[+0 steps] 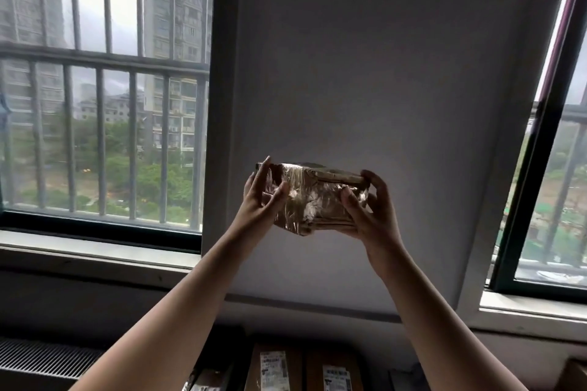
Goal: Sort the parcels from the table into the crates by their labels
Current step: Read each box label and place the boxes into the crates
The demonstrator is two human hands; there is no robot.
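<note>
Brown cardboard bound in glossy clear tape makes up the small parcel (313, 197) you hold up at the middle of the frame, in the air before the grey wall (381, 73). Your left hand (263, 197) grips its left end, fingers reaching up the far side and thumb pressed to the near face. Your right hand (370, 209) grips the right end, fingers curled over the top corner and thumb laid on the near face. Along the bottom edge, between your forearms, two flat brown parcels (273, 368) lie side by side, each bearing a white printed label too blurred to read. A barred window (101, 89) fills the upper left, showing tower blocks and trees; a second window (559, 168) runs down the right edge. A slatted grille (47, 359) sits in the lower left corner.
</note>
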